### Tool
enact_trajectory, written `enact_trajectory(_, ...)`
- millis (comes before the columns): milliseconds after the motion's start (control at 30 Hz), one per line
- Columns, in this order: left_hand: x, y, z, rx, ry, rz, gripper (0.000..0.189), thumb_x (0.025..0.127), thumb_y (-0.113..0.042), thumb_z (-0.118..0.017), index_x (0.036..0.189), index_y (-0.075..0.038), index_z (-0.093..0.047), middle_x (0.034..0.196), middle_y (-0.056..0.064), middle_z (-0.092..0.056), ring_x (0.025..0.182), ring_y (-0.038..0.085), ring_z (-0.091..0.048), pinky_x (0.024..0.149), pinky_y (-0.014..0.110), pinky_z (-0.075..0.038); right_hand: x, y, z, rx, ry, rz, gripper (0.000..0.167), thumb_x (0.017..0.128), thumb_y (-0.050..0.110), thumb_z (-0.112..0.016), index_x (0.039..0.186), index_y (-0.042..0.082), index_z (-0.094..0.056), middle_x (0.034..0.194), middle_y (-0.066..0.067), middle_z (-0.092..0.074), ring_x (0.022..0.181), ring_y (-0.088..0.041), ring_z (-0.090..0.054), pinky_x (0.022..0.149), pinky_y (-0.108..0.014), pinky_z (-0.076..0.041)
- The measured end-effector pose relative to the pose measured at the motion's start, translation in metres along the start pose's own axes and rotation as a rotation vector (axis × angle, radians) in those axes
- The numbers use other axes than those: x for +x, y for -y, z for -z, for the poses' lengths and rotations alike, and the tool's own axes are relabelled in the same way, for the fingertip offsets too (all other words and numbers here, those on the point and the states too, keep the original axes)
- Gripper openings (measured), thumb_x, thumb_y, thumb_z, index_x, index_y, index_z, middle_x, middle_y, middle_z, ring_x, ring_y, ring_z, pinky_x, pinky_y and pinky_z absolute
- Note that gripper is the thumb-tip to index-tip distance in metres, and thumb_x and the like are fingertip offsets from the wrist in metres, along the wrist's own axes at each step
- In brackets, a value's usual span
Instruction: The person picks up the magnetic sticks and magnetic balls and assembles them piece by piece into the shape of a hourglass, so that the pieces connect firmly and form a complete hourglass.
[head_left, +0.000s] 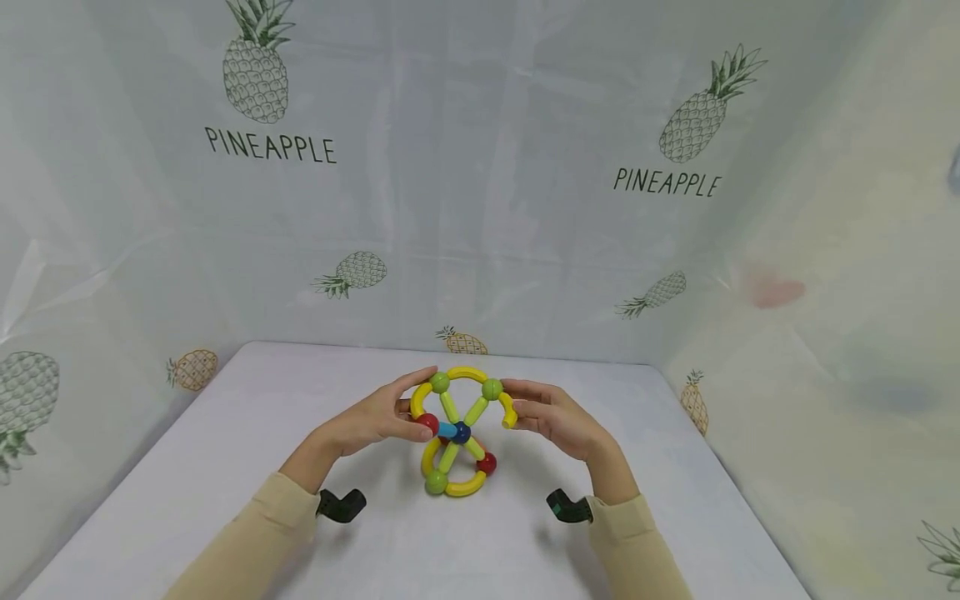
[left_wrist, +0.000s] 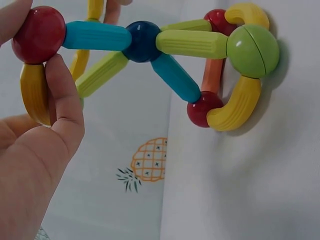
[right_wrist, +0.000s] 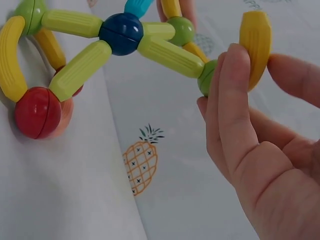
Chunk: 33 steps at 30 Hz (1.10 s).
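Observation:
A magnetic ball-and-rod model stands on the table, with a dark blue ball (head_left: 461,432) in its middle and straight lime and blue rods running out from it. My left hand (head_left: 371,421) grips the upper left side, with its thumb and a finger around a red ball (left_wrist: 39,35) and a yellow curved rod (left_wrist: 35,92) below that ball. On the upper right, my right hand (head_left: 562,421) pinches a yellow curved rod (right_wrist: 256,45) that joins a green ball (right_wrist: 206,79); the rod's other end is free. Fingers partly cover that green ball.
The model's lower ring includes a green ball (head_left: 436,482), a red ball (head_left: 487,463) and yellow curved rods, resting on the white table (head_left: 300,533). A pineapple-print curtain (head_left: 480,208) hangs behind the table. Black wrist cameras (head_left: 341,506) sit at both sleeves.

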<state>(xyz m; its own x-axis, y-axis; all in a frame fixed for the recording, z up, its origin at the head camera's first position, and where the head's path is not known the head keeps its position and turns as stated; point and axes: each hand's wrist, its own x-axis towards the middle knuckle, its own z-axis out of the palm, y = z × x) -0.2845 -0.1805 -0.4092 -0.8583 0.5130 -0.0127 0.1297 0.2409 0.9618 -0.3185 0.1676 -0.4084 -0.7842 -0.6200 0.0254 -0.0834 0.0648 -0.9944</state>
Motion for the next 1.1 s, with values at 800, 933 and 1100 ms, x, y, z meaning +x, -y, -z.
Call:
enact_trajectory(800, -0.002, -0.002, -0.015, 0.002, -0.064, -0.028, 0.106, 0.088, -0.026, -0.089, 0.170, -0.024, -0.022, 0.157, 0.015, -0.041, 0.111, 0.028, -0.066, 0.103, 0.043, -0.057, -0.002, 0.006, -0.011, -0.093, 0.011, 0.000, 0.074, 0.099, 0.015, -0.077, 0.162, 0.007, -0.039, 0.162, -0.016, -0.043, 0.114, -0.033, -0.074, 0.116, -0.048, -0.048)
enact_trajectory(933, -0.002, -0.002, -0.018, -0.004, -0.078, -0.024, 0.105, 0.088, -0.025, -0.090, 0.169, -0.027, -0.023, 0.166, 0.013, -0.030, 0.117, 0.028, -0.065, 0.105, 0.045, -0.057, -0.002, 0.008, -0.014, -0.095, -0.005, -0.006, 0.075, 0.097, 0.017, -0.079, 0.161, 0.007, -0.040, 0.159, -0.017, -0.045, 0.113, -0.031, -0.073, 0.112, -0.045, -0.051)
enact_trajectory(1100, -0.001, -0.006, -0.022, 0.002, -0.101, -0.024, 0.105, 0.087, -0.025, -0.090, 0.169, -0.025, -0.024, 0.167, 0.012, -0.025, 0.112, 0.027, -0.066, 0.101, 0.041, -0.059, -0.002, 0.009, -0.017, -0.094, -0.022, -0.016, 0.080, 0.096, 0.018, -0.081, 0.162, 0.008, -0.037, 0.159, -0.017, -0.043, 0.113, -0.030, -0.074, 0.113, -0.045, -0.051)
